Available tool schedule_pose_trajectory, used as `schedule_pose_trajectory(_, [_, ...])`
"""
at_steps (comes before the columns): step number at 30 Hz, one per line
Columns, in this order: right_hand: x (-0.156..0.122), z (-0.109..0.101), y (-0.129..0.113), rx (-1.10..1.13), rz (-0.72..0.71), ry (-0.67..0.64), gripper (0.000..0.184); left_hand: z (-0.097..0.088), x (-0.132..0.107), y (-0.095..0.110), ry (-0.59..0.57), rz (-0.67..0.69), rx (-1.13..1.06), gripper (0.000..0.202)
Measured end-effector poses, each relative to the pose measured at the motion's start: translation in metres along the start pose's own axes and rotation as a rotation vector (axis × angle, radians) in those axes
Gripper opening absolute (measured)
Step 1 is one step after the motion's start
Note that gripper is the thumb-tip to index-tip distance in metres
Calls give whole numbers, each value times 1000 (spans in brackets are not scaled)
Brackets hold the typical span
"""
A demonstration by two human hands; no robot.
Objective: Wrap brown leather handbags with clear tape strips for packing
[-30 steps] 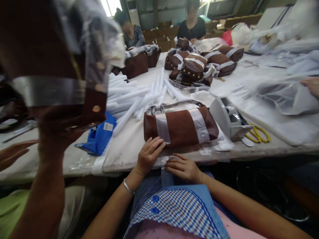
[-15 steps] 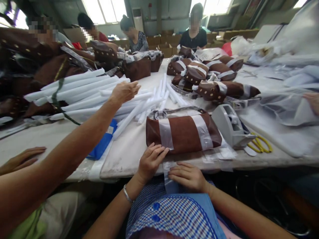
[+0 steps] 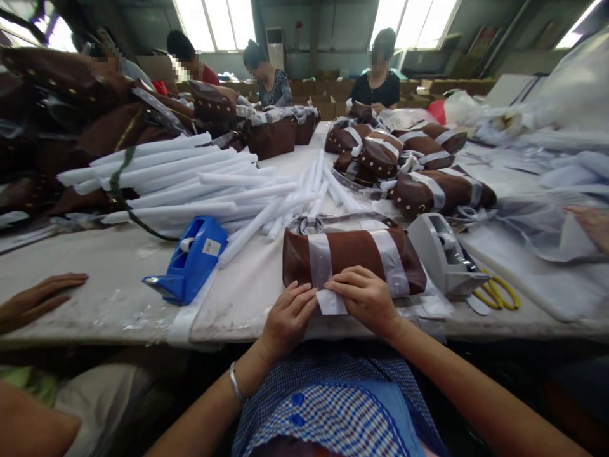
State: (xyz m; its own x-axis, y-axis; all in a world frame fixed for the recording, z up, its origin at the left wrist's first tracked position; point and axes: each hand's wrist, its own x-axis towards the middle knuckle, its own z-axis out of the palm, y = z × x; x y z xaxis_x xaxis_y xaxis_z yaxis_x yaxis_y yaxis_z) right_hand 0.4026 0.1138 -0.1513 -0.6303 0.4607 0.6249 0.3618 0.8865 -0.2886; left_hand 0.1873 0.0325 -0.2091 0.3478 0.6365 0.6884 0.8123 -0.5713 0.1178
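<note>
A brown handbag (image 3: 354, 254) lies on its side at the table's front edge, with two pale translucent bands wrapped round it. Against its lower edge, my left hand (image 3: 291, 314) has its fingers closed at the left edge of a small white sheet (image 3: 332, 303). My right hand (image 3: 368, 298) pinches the same sheet from the right, its fingers over the bag's front edge. Both thumbs are largely hidden. Just right of the bag stands a grey tape dispenser (image 3: 445, 260), with yellow-handled scissors (image 3: 499, 292) beside it.
A blue tape dispenser (image 3: 190, 260) sits to the left, near another person's hand (image 3: 42, 301). White paper rolls (image 3: 185, 181) are heaped behind it. More brown bags (image 3: 442, 190) are piled farther back on both sides. Several people work across the table; another hand (image 3: 590, 225) shows at right.
My right hand has risen from below the table edge to the bag, bringing the sheet up. The neighbour's arm has withdrawn from the rolls, uncovering the blue dispenser. The view has tilted slightly.
</note>
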Motion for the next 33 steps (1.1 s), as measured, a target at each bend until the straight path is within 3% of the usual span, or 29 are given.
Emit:
schedule_pose_trajectory(4, [4, 4, 8, -116, 13, -57, 22, -4, 3, 4, -41, -59, -66, 39])
schedule_pose_trajectory(11, [9, 8, 13, -203, 74, -138, 15, -2, 15, 8, 91, -173, -70, 45])
schedule_pose_trajectory(15, [11, 10, 10, -242, 138, -120, 23, 6, 27, 12, 182, -299, -11, 43])
schedule_pose_trajectory(23, [14, 13, 4, -329, 276, -108, 28, 11, 35, 21, 175, -454, 113, 43])
schedule_pose_trajectory(28, [18, 15, 5, -293, 407, -91, 23, 11, 36, 21, 170, -379, 185, 41])
schedule_pose_trajectory(33, [31, 19, 8, -265, 505, -63, 21, 7, 39, 16, 91, -246, 193, 39])
